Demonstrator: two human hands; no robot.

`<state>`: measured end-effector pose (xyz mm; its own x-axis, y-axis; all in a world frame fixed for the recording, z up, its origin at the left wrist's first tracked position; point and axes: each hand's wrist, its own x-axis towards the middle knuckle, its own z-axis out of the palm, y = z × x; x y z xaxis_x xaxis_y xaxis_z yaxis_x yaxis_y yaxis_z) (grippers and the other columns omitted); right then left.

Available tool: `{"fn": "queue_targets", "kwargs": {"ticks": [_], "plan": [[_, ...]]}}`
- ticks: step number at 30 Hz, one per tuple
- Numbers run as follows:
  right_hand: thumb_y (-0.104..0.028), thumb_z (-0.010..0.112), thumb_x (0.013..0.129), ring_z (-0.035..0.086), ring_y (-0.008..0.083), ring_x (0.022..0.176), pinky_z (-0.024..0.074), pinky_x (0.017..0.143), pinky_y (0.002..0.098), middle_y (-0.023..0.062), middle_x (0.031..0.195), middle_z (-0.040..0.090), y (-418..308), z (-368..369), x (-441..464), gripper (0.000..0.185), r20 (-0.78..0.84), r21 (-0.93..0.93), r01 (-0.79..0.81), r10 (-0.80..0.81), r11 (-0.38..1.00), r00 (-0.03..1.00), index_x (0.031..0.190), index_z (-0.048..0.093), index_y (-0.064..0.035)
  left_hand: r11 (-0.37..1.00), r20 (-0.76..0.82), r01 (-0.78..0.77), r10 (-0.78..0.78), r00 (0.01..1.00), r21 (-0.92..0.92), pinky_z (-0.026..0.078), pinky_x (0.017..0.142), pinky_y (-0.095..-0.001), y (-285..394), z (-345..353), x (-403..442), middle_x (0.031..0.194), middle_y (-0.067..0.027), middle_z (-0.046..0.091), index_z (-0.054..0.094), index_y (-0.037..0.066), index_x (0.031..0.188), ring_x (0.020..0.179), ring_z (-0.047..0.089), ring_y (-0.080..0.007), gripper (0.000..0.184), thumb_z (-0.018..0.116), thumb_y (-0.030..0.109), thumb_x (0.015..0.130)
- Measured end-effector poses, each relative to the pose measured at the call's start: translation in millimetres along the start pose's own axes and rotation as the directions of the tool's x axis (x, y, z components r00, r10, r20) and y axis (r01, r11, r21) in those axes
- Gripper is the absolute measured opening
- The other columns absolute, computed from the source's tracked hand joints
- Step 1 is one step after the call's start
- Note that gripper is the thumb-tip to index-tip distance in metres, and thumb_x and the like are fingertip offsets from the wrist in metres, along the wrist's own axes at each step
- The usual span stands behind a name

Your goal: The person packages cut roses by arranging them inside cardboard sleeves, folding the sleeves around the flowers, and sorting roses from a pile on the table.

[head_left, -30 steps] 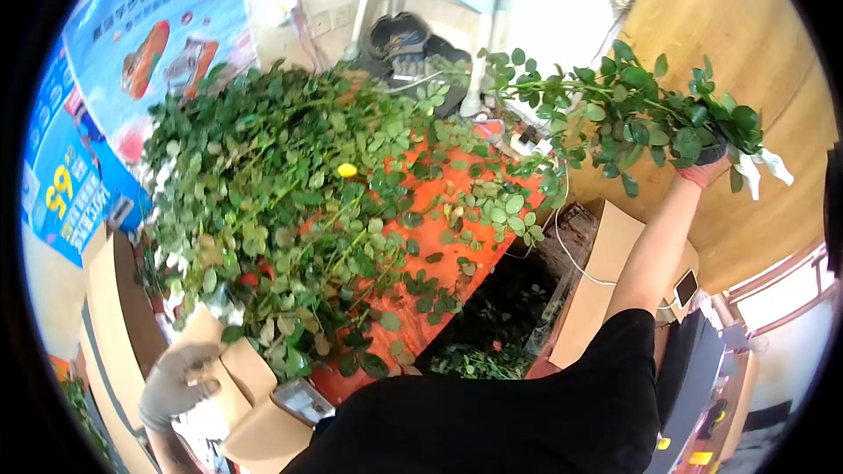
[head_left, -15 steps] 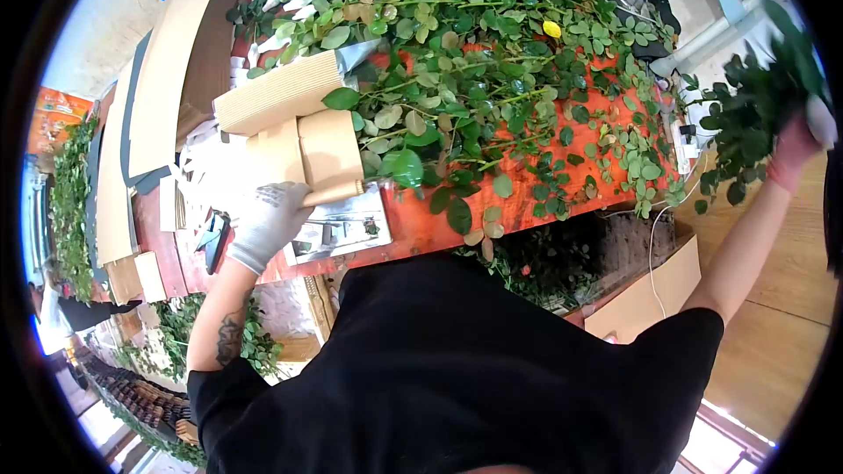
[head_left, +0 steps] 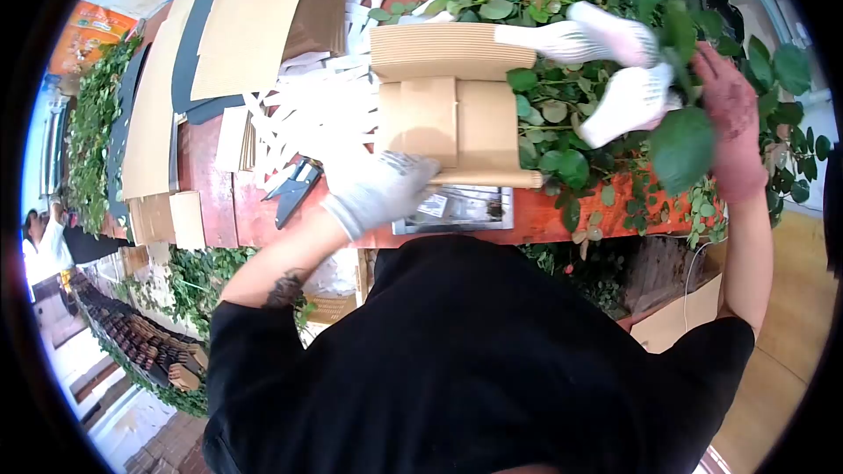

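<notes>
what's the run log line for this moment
left hand: at near edge of folded cardboard | right hand: holding leafy stems with white-netted heads | dark tool: left of cardboard

1. Bunch: green, leafy stems in the upper right of the frame, held raised, with white, net-like sleeves at its left end pointing toward the upper centre; some leaves are blurred
2. Cardboard: brown, lying open at upper centre, its ridged flap along the top, smooth panels in the middle, a narrow rolled edge along the bottom
</notes>
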<state>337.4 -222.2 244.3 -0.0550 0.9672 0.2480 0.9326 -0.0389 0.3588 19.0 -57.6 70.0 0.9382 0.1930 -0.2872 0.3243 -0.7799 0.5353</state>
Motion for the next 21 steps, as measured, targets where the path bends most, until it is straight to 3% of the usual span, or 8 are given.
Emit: {"fn": "queue_targets", "kwargs": {"ticks": [1,4,9,11,15,17,20,21], "plan": [[-0.004,0.061,0.069,0.055,0.0299,0.104,0.0446,0.088,0.0407,0.0127,0.118,0.055,-12,16,2,0.057,-0.060,0.092,0.049,-0.043,0.995,0.997,0.124,0.050,-0.0080,1.000,0.011,-0.007,0.007,1.000,-0.010,0.048,0.079,-0.0423,-3,5,0,0.093,-0.0186,0.064,0.057,0.002,0.099,0.088,0.062,-0.0328,0.026,0.053,0.025,0.086],[-0.011,0.050,0.078,0.054,0.0207,0.102,0.0442,0.084,0.0310,0.0082,0.116,0.055,-81,49,25,0.047,0.097,-0.276,0.240,-0.221,0.931,0.970,0.125,0.049,-0.0091,0.999,-0.122,-0.022,0.026,0.992,0.034,0.050,0.066,-0.0454,-4,8,-3,0.076,-0.0178,0.064,0.056,0.004,0.088,0.072,0.064,-0.0336,0.019,0.052,0.022,0.083],[-0.014,0.046,0.081,0.059,0.0226,0.077,0.0476,0.063,0.0336,0.0095,0.095,0.054,-157,117,58,0.036,0.314,0.078,0.122,-0.140,0.989,0.939,0.116,0.052,-0.0051,0.998,-0.151,-0.052,0.045,0.988,-0.043,0.049,0.062,-0.0464,-10,9,-4,0.069,-0.0161,0.063,0.056,0.003,0.083,0.066,0.064,-0.0333,0.021,0.055,0.025,0.082],[-0.013,0.057,0.071,0.057,0.0285,0.096,0.0470,0.082,0.0357,0.0146,0.110,0.053,-176,136,62,0.053,0.605,0.141,-0.022,-0.069,0.990,0.793,0.121,0.047,0.0009,0.995,-0.041,-0.077,0.075,0.996,-0.061,0.049,0.066,-0.0446,-13,6,-5,0.080,-0.0162,0.063,0.053,0.002,0.094,0.075,0.063,-0.0337,0.028,0.056,0.028,0.084],[-0.018,0.062,0.067,0.051,0.0332,0.111,0.0399,0.097,0.0372,0.0205,0.122,0.049,-167,154,59,0.069,0.611,0.307,0.003,-0.199,0.952,0.766,0.128,0.040,0.0052,0.985,-0.265,-0.142,0.111,0.958,-0.100,0.049,0.060,-0.0441,-19,14,-5,0.065,-0.0133,0.061,0.054,0.003,0.081,0.063,0.062,-0.0332,0.024,0.060,0.026,0.079],[-0.022,0.065,0.065,0.042,0.0365,0.122,0.0310,0.105,0.0391,0.0256,0.129,0.043,-158,137,64,0.079,0.712,0.421,-0.152,-0.221,0.894,0.667,0.132,0.033,0.0081,0.968,-0.281,-0.201,0.153,0.947,-0.151,0.049,0.060,-0.0424,-20,10,-5,0.066,-0.0130,0.061,0.054,0.003,0.082,0.066,0.062,-0.0320,0.024,0.062,0.026,0.078],[-0.026,0.068,0.067,0.036,0.0375,0.127,0.0303,0.106,0.0446,0.0279,0.131,0.041,-156,152,42,0.083,0.571,0.496,-0.003,-0.323,0.868,0.755,0.134,0.032,0.0067,0.954,-0.283,-0.278,0.237,0.929,-0.116,0.049,0.066,-0.0411,-15,-22,-13,0.074,-0.0131,0.062,0.057,0.003,0.092,0.071,0.063,-0.0298,0.028,0.063,0.026,0.078],[-0.030,0.069,0.067,0.039,0.0389,0.124,0.0331,0.103,0.0455,0.0267,0.129,0.042,-159,178,15,0.083,0.314,0.436,0.198,-0.354,0.878,0.881,0.134,0.033,0.0052,0.945,-0.205,-0.307,0.280,0.938,-0.114,0.049,0.069,-0.0413,-13,-45,-15,0.076,-0.0127,0.063,0.058,0.003,0.097,0.072,0.063,-0.0293,0.031,0.064,0.027,0.078]]}}
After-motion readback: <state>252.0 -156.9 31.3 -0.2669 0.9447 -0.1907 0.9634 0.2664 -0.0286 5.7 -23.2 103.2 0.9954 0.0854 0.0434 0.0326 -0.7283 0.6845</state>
